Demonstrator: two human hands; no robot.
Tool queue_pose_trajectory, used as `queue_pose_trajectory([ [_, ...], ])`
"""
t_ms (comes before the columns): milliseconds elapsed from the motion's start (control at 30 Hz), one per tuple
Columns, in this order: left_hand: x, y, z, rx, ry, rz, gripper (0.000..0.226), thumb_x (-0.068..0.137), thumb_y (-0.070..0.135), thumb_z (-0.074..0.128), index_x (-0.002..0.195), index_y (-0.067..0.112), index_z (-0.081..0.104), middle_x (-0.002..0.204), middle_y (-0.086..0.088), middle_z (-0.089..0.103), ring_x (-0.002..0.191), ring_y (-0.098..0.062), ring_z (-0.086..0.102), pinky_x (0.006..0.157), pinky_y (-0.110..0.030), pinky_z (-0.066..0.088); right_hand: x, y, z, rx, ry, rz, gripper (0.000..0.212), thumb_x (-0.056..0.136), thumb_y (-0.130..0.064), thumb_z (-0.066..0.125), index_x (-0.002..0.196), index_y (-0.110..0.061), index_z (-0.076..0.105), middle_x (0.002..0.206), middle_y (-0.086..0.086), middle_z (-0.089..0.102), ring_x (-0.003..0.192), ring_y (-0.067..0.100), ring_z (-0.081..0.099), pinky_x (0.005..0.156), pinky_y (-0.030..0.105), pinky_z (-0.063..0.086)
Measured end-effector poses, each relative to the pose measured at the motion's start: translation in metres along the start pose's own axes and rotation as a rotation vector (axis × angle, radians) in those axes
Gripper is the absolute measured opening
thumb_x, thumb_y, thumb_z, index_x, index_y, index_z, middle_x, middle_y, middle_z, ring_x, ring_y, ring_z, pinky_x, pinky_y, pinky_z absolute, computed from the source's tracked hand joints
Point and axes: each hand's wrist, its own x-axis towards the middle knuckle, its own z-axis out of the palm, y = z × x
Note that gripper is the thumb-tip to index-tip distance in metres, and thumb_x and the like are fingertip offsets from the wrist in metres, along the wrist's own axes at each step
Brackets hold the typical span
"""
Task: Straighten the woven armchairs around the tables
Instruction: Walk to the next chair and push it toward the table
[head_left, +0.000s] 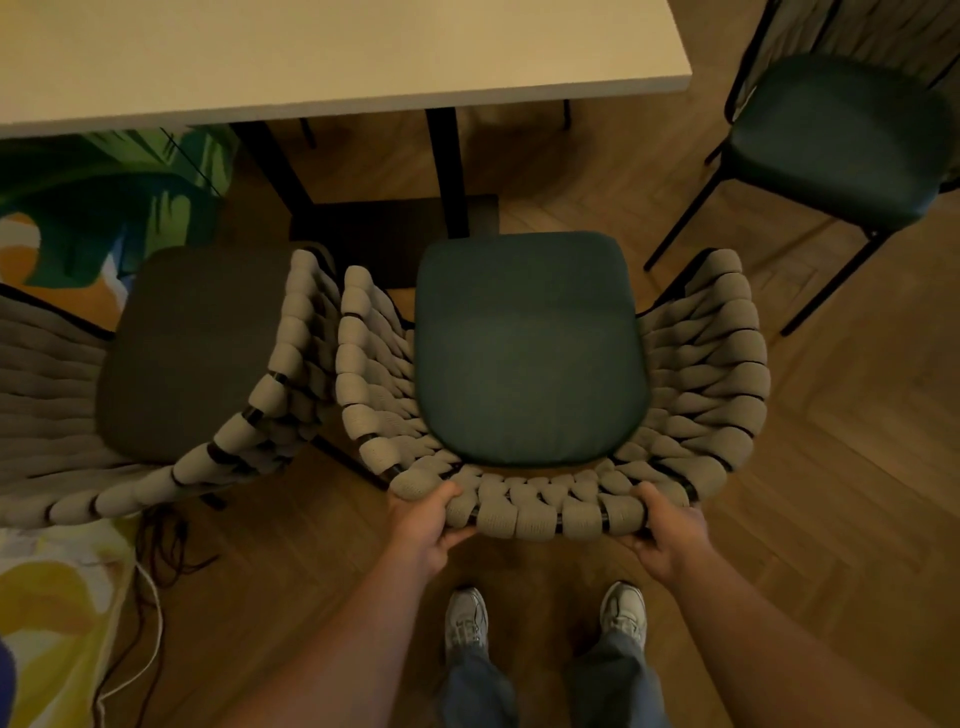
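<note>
Woven grey cord wraps the curved back of the middle armchair (535, 395), and both hands grip its top rail at the near edge. The left hand (423, 525) holds the rail toward its left end, fingers (441, 493) curled over the top of the weave and thumb underneath, clamped on the cord. The right hand (662, 530) mirrors it toward the right end of the rail, fingers wrapped over the edge and closed on it. Both forearms reach forward from the near edge, bare, roughly parallel and angled slightly inward toward the chair back.

Three armchairs are in view. The one being held has a dark green seat cushion (524, 348) and stands facing the white table (332, 57), its front edge just near the black table leg (447, 171). A second woven armchair (249, 405) stands just left of it, turned at an angle, its armrest close beside the held chair's left armrest; it carries a darker grey cushion (192, 353). A third chair (841, 140), with a dark green seat and thin black legs, stands well apart at the far right, past the table corner.

Two pale sneakers (467, 621) show below on the wooden herringbone floor (831, 467), with blue trouser legs above them. A colourful rug (57, 613) and loose cables (166, 545) lie at the left.
</note>
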Motion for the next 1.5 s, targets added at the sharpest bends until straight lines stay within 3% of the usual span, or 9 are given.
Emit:
queue_pose_trajectory([
  [267, -0.005, 0.003, -0.002, -0.001, -0.016, -0.009, 0.078, 0.082, -0.002, 0.072, 0.142, 0.034, 0.037, 0.132, -0.020, 0.057, 0.108, -0.042, 0.064, 0.074, -0.063, 0.058, -0.004, -0.002, -0.004, -0.065, -0.017, 0.008, 0.047, 0.092, -0.008, 0.065, 0.134, -0.019, 0.048, 0.122, 0.020, 0.063, 0.101, 0.040, 0.068, 0.069, 0.058, 0.061],
  [433, 0.001, 0.008, -0.001, 0.047, 0.013, 0.014, 0.069, 0.082, 0.000, 0.071, 0.138, 0.029, 0.042, 0.128, -0.020, 0.060, 0.105, -0.042, 0.066, 0.067, -0.060, 0.060, -0.006, -0.004, -0.001, -0.080, -0.047, 0.001, 0.047, 0.093, -0.006, 0.064, 0.135, -0.018, 0.047, 0.120, 0.020, 0.064, 0.099, 0.039, 0.069, 0.066, 0.055, 0.062],
  [600, 0.014, 0.026, -0.003, 0.081, 0.020, 0.031, 0.063, 0.082, 0.004, 0.072, 0.137, 0.023, 0.047, 0.127, -0.022, 0.061, 0.102, -0.041, 0.068, 0.064, -0.052, 0.060, -0.003, -0.002, 0.018, -0.113, -0.067, -0.012, 0.039, 0.093, -0.003, 0.063, 0.129, -0.009, 0.050, 0.100, 0.016, 0.066, 0.084, 0.033, 0.069, 0.087, 0.057, 0.056],
  [667, 0.017, 0.035, -0.002, 0.084, 0.016, 0.027, 0.063, 0.083, 0.004, 0.072, 0.137, 0.023, 0.046, 0.127, -0.023, 0.061, 0.104, -0.042, 0.068, 0.064, -0.052, 0.060, -0.002, -0.002, 0.027, -0.104, -0.061, -0.009, 0.036, 0.092, -0.002, 0.063, 0.126, -0.008, 0.051, 0.098, 0.016, 0.066, 0.082, 0.033, 0.069, 0.083, 0.057, 0.057],
  [767, 0.019, 0.040, 0.001, 0.088, 0.006, 0.035, 0.062, 0.083, 0.002, 0.071, 0.135, 0.022, 0.046, 0.128, -0.023, 0.060, 0.105, -0.042, 0.066, 0.064, -0.054, 0.061, 0.002, -0.005, 0.031, -0.095, -0.060, -0.002, 0.033, 0.093, -0.002, 0.062, 0.123, -0.010, 0.051, 0.099, 0.016, 0.066, 0.084, 0.034, 0.069, 0.076, 0.055, 0.058],
  [933, 0.017, 0.041, 0.006, 0.093, -0.005, 0.053, 0.064, 0.086, -0.001, 0.068, 0.138, 0.025, 0.042, 0.127, -0.020, 0.059, 0.106, -0.041, 0.065, 0.063, -0.056, 0.061, 0.005, -0.009, 0.033, -0.106, -0.057, -0.012, 0.034, 0.093, -0.002, 0.062, 0.124, -0.009, 0.052, 0.101, 0.018, 0.066, 0.086, 0.035, 0.069, 0.082, 0.057, 0.057],
  [1133, 0.006, 0.041, 0.010, 0.088, -0.031, 0.062, 0.064, 0.086, 0.004, 0.070, 0.140, 0.025, 0.043, 0.126, -0.017, 0.060, 0.105, -0.036, 0.065, 0.062, -0.051, 0.062, 0.005, -0.008, 0.031, -0.127, -0.055, -0.036, 0.043, 0.093, -0.008, 0.065, 0.133, -0.010, 0.049, 0.106, 0.014, 0.068, 0.087, 0.031, 0.072, 0.058, 0.046, 0.062],
  [1300, 0.002, 0.041, 0.011, 0.093, -0.020, 0.083, 0.069, 0.084, 0.005, 0.073, 0.140, 0.028, 0.040, 0.125, -0.015, 0.061, 0.105, -0.037, 0.066, 0.064, -0.055, 0.061, 0.007, -0.008, 0.027, -0.160, -0.086, -0.021, 0.045, 0.092, -0.012, 0.068, 0.132, -0.011, 0.048, 0.110, 0.017, 0.068, 0.090, 0.034, 0.072, 0.066, 0.051, 0.062],
  [1500, 0.005, 0.040, 0.014, 0.101, 0.020, 0.079, 0.066, 0.087, 0.000, 0.068, 0.141, 0.025, 0.041, 0.130, -0.019, 0.059, 0.109, -0.039, 0.064, 0.054, -0.048, 0.060, 0.010, -0.010, 0.030, -0.209, -0.058, -0.019, 0.040, 0.092, -0.008, 0.066, 0.128, -0.005, 0.049, 0.113, 0.021, 0.068, 0.094, 0.037, 0.072, 0.067, 0.054, 0.062],
])
